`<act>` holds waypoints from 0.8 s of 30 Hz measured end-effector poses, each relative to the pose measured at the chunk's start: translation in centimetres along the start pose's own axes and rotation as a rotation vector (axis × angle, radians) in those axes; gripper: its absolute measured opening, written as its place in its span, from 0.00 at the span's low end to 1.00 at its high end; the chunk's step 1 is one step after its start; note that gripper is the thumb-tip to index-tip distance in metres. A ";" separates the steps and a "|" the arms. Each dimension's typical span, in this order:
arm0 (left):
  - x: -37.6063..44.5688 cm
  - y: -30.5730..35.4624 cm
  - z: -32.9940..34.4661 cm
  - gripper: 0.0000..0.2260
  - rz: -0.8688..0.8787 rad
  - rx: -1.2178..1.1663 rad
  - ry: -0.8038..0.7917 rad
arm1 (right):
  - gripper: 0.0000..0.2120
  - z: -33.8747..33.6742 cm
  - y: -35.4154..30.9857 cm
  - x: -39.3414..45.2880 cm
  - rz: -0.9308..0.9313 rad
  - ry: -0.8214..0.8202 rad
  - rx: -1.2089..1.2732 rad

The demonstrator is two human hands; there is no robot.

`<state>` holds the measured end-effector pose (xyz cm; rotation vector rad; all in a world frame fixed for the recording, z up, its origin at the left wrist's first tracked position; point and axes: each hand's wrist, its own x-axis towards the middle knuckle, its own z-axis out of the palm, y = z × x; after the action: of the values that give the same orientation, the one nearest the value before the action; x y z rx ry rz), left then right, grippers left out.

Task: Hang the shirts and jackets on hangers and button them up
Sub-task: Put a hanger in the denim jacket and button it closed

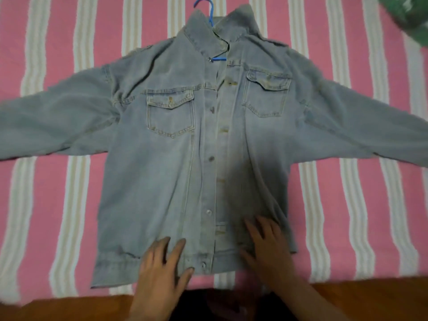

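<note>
A light blue denim jacket [166,163] lies face up on the striped bed, sleeves spread wide to both sides. A blue hanger [209,10] sits inside it, its hook poking out above the collar and a bit of its bar showing at the neck opening. The front panels lie together but the placket looks unbuttoned, with metal buttons down the left panel. My left hand [162,272] rests flat with spread fingers on the bottom hem left of the placket. My right hand [266,246] presses flat on the lower right panel.
A pink and white striped bedspread [46,205] covers the bed. A green garment [407,17] lies at the top right corner. The brown wooden bed edge [69,309] runs along the bottom.
</note>
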<state>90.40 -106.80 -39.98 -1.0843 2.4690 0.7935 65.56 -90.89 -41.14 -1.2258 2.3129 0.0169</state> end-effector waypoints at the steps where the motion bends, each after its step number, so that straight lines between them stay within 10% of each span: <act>1: -1.1 -0.6 0.1 0.33 0.047 0.041 -0.038 | 0.39 0.0 0.9 -1.0 -0.037 -0.042 -0.023; 8: -1.1 -1.8 -2.3 0.42 0.034 0.101 -0.107 | 0.35 -2.0 6.1 -1.5 -0.044 0.077 -0.081; 19: -4.4 3.4 -3.9 0.18 0.030 0.266 0.141 | 0.05 -8.1 12.4 -9.2 -0.076 0.412 -0.041; 24: -6.6 4.2 -0.9 0.28 0.088 0.386 -0.010 | 0.16 -5.1 16.6 -12.7 0.162 0.162 -0.306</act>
<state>91.52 -101.22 -34.50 -0.8332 2.5320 0.3190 56.27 -72.57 -34.71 -1.2162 2.6183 0.3523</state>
